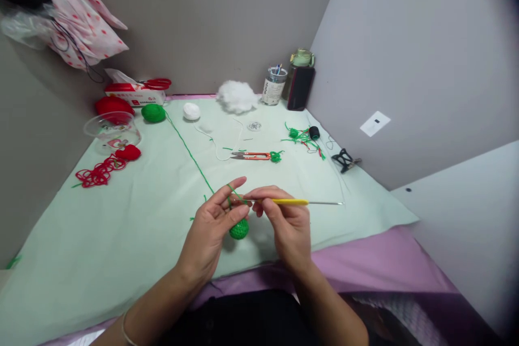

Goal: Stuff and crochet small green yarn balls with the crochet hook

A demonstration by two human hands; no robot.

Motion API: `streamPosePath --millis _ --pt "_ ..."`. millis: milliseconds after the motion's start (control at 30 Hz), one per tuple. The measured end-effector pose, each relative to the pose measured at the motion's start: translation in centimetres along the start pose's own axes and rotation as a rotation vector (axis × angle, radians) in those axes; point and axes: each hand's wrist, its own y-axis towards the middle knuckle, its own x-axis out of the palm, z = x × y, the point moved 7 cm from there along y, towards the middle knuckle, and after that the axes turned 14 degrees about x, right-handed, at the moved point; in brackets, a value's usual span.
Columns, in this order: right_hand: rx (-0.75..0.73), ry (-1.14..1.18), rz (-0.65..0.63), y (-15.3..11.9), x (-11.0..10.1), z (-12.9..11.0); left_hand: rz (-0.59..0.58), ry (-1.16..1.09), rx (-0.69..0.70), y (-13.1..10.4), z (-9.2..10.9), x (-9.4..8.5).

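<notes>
My left hand pinches a small round green crochet piece, which hangs below the thumb. Green yarn runs from a green ball at the back left to my left hand and passes over its raised index finger. In my right hand is a crochet hook with a yellow handle, held level. Its left tip meets the yarn by my left fingertips; the fingers partly hide the stitches there. The other metal end points right.
Orange thread snips lie beyond my hands. White stuffing, a white yarn ball and a pen jar stand farther back. Red yarn and a clear plastic tub are left; green scraps and a black clip right.
</notes>
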Motion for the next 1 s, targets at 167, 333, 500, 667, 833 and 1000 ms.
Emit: streamPosePath --millis 167,333,500,667,833,1000 --pt "-0.392 -0.451 0.074 -1.9 1.0 -2.1 0.020 -0.054 -0.006 0.0 -0.4 -0.2" --pt "-0.175 -0.145 0.118 -0.9 -0.9 -0.9 -0.062 -0.160 -0.175 0.1 -0.9 0.3" --pt "0.112 0.231 0.022 0.3 -0.9 1.3 -0.024 -0.018 -0.022 0.3 0.1 -0.1" --pt "0.025 0.039 0.010 0.2 0.0 0.4 -0.028 0.020 0.023 0.2 0.0 0.0" --pt "-0.214 -0.241 0.055 -0.9 0.6 -0.7 0.001 -0.032 0.016 0.4 -0.5 -0.2" --pt "-0.412 -0.496 0.117 -2.5 1.3 -1.0 -0.018 -0.140 -0.104 0.4 -1.2 -0.1"
